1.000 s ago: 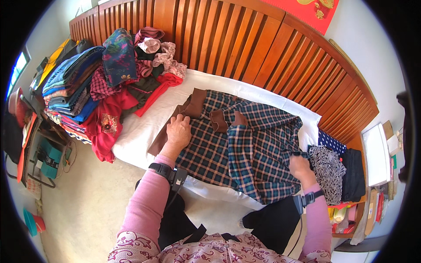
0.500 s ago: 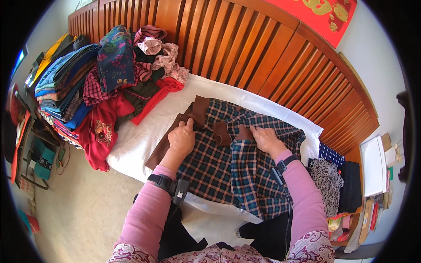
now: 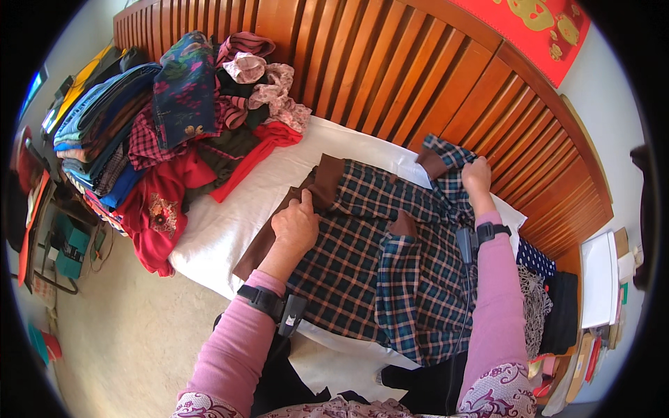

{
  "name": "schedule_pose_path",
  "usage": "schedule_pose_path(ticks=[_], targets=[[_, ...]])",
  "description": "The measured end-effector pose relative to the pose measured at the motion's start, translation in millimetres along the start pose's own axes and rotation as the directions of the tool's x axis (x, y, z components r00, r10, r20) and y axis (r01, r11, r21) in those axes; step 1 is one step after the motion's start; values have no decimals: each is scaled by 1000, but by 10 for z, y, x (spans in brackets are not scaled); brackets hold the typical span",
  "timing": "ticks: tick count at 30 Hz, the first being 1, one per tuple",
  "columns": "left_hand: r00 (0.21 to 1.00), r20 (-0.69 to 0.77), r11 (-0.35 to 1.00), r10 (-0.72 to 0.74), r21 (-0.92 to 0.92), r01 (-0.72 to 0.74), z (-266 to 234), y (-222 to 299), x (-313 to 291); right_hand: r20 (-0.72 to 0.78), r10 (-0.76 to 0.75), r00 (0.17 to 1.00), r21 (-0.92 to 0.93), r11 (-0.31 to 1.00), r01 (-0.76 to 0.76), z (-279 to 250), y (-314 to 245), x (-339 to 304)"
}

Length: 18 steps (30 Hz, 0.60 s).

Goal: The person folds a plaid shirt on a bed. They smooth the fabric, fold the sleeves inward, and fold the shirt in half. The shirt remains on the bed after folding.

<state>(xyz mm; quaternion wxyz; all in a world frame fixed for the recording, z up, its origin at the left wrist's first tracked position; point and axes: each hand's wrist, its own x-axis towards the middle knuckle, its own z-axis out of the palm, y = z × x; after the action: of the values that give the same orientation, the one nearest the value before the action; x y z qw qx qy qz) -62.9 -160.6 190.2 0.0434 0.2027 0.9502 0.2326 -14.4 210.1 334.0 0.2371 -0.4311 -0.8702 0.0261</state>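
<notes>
A dark green and navy plaid shirt (image 3: 334,254) with brown cuffs and a brown band along its left side lies spread on a white sheet. My left hand (image 3: 296,224) rests on the brown band, index finger stretched out over the cloth; the fingertips underneath are partly hidden. At the far right, my right hand (image 3: 477,180) is closed on one sleeve (image 3: 453,155) of the shirt, lifted so that its brown cuff (image 3: 433,164) hangs near the headboard. The other sleeve (image 3: 398,279) is folded over the shirt's front, brown cuff pointing away from me.
A slatted wooden headboard (image 3: 390,70) borders the far side. Folded trousers (image 3: 104,104) and loose clothes, including a red garment (image 3: 153,216), are heaped at the left. Dark cloth (image 3: 561,313) and a grey knitted piece (image 3: 535,306) lie right, beside a shelf with a white box (image 3: 599,279).
My right hand has moved away and to the right, pulling one sleeve out from the shirt's middle toward the headboard. My left hand stays on the brown band.
</notes>
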Motion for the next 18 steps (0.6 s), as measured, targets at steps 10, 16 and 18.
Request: schedule_pose_path(ticks=[10,16,18], targets=[[1000,-9,999,-7,53,8,60,6,-50,448,-834,322,399,509,763,565,-1383,-1271],[1000,29,997,3,74,-5,44,-3,-59,723,-682,111,238,396,887,662,-1854,-1368],[999,40,995,22,95,-26,33,-15,-61,710,-691,138,238,420,876,677,-1823,-1294]])
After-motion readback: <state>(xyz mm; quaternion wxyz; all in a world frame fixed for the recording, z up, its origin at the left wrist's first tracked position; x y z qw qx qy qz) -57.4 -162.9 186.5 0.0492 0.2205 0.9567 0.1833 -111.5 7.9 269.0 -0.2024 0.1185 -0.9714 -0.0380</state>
